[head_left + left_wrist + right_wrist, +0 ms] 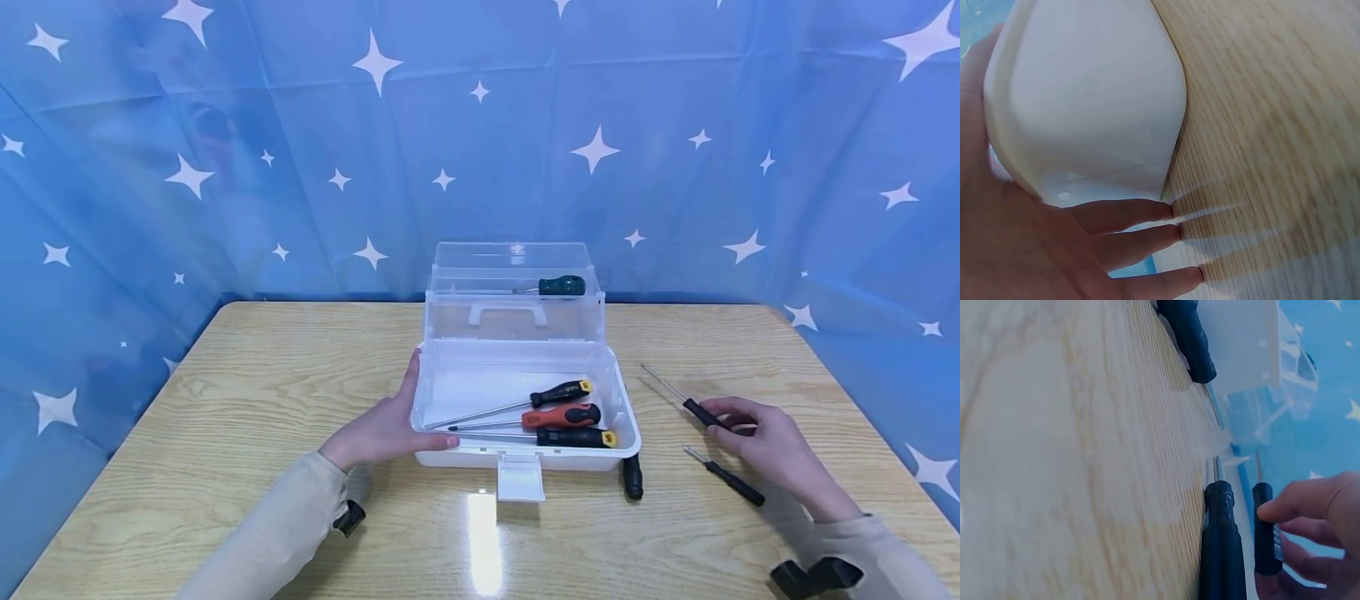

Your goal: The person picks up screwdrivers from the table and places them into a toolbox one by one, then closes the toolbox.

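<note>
"Slim screwdriver (696, 408), right of the frame, short of the edge. See anything nearer?"

"Yes: pale sleeves (277, 533) at lower left and lower right, then a short screwdriver (735, 483) flat on the wooden table (247, 400), just below the right hand (765, 442)."

"And the fingers there?"

"Pinching the slim screwdriver by its black handle, thumb against fingertips, shaft aimed up-left. Cannot tell tip touching wood from tip lifted."

"Moving inward?"

"Find a thick black handle (632, 477) beside the front right corner of the white box (457, 459), partly hidden by it. Note a white latch (521, 477), hanging down at centre."

"Left hand (382, 425)?"

"Left of centre, touching the box at its front left corner. Straight fingers, spread wide along the side wall, thumb across the front rim."

"Inside the box?"

"From front to back: a black-and-yellow screwdriver (573, 438), a red-and-black screwdriver (551, 418), a second yellow-ended screwdriver (553, 393)."

"Farther?"

"See the clear lid (510, 329) raised, with a green-handled screwdriver (562, 286) showing at its upper part; cannot tell in from behind. Beyond, across the upper frame, a blue star-printed curtain (480, 142)."
</note>
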